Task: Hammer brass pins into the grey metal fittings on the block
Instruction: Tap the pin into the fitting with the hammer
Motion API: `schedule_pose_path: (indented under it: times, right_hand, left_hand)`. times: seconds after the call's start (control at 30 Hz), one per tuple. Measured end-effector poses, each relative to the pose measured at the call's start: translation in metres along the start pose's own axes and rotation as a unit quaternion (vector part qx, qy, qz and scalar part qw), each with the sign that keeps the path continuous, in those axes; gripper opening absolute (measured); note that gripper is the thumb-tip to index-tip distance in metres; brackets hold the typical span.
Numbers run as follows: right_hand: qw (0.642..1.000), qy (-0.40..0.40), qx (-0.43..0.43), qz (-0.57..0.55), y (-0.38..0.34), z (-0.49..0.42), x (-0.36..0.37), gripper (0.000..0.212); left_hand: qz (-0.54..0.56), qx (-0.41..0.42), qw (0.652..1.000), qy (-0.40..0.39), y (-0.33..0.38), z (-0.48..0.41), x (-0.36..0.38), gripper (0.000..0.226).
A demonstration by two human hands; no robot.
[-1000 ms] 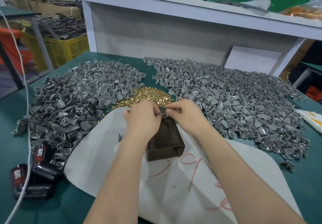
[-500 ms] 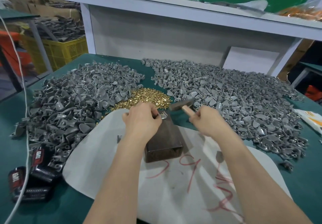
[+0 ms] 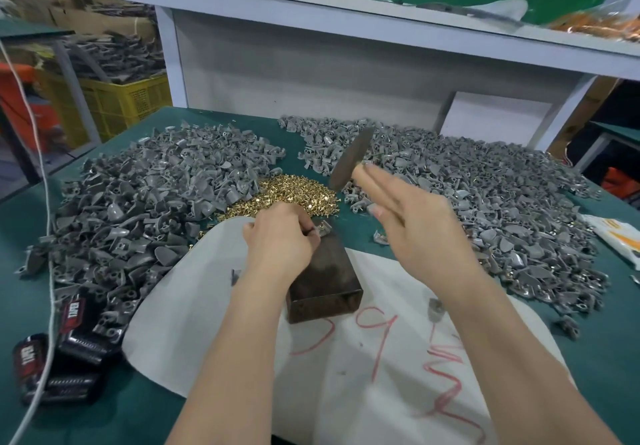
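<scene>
The green table [image 3: 20,223] carries everything. Two heaps of grey fittings spread behind the block, the larger heap [image 3: 485,195] to its far right and the left heap [image 3: 138,209] to its far left. A white sheet [image 3: 214,306] lies under the block and reaches toward the person. A pile of brass pins [image 3: 291,192] sits just behind the block, between the heaps.

The block [image 3: 323,282], dark and oblong, stands on the sheet with its long axis running from the person away, its far end leaning slightly left. The left hand [image 3: 280,237] rests at the block's far left corner, fingers curled and pinching one fitting [image 3: 323,228] on the top far edge. The right hand [image 3: 426,223] is up and to the right of the block, blurred, its fingers closed along the handle of the hammer [image 3: 351,159]. The hammer's dark head tilts steeply, its long axis rising from lower left to upper right, behind the block.

Half a second ago the head lay nearly level, just beside the fitting; now it is raised and swung away. A second ago both hands met at the fitting.
</scene>
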State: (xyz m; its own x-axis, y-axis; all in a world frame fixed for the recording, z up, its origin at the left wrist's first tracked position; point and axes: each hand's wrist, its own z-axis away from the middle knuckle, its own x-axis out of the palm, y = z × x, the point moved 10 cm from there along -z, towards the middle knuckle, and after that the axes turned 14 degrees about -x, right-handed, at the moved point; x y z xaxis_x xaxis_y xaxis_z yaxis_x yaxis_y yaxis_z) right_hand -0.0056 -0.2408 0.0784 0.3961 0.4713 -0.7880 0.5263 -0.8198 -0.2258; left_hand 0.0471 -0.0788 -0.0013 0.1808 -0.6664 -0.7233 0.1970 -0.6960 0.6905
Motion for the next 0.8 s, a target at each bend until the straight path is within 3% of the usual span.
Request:
schedule_pose_path:
  times: [0.07, 0.17, 0.2, 0.3, 0.37, 0.47, 0.5, 0.63, 0.67, 0.77, 0.8]
  right_hand:
    - [0.999, 0.015, -0.024, -0.023, -0.012, 0.003, -0.002, 0.054]
    - [0.993, -0.119, -0.011, -0.004, -0.011, 0.018, 0.035, 0.056]
    - [0.993, -0.118, -0.003, -0.011, -0.008, 0.019, 0.036, 0.055]
    - [0.998, 0.029, -0.020, -0.054, -0.013, 0.012, 0.005, 0.053]
    - [0.995, 0.058, -0.016, -0.082, -0.013, 0.010, -0.001, 0.055]
    - [0.995, -0.102, -0.006, -0.018, -0.015, 0.020, 0.035, 0.055]
    - [0.994, -0.111, -0.003, -0.016, -0.014, 0.019, 0.036, 0.055]
    - [0.995, 0.062, -0.025, -0.074, -0.015, 0.008, -0.002, 0.057]
    - [0.995, 0.053, -0.024, -0.079, -0.015, 0.009, 0.001, 0.058]
    - [0.994, -0.089, -0.018, -0.063, -0.013, 0.018, 0.034, 0.054]
    - [0.993, -0.103, -0.018, -0.058, -0.009, 0.017, 0.035, 0.052]
  left_hand:
    - [0.008, -0.004, 1.000, 0.000, 0.000, 0.000, 0.000, 0.016]
    - [0.004, -0.009, 1.000, -0.006, 0.000, 0.000, 0.000, 0.015]
    - [0.003, -0.007, 1.000, -0.007, 0.000, 0.001, 0.000, 0.015]
    - [-0.001, 0.001, 1.000, -0.009, 0.003, 0.001, 0.000, 0.018]
    - [0.004, -0.007, 1.000, -0.015, 0.002, 0.001, 0.000, 0.020]
    - [0.001, -0.004, 1.000, -0.012, 0.003, 0.003, -0.002, 0.015]
    - [0.000, -0.002, 1.000, -0.009, 0.003, 0.004, -0.002, 0.015]
    - [0.010, -0.003, 1.000, -0.006, 0.003, 0.002, -0.002, 0.020]
    - [0.010, -0.007, 1.000, -0.009, 0.001, 0.002, -0.001, 0.020]
    - [0.004, -0.010, 1.000, -0.009, 0.002, 0.003, -0.002, 0.013]
    - [0.004, -0.012, 1.000, -0.010, 0.002, 0.003, -0.002, 0.012]
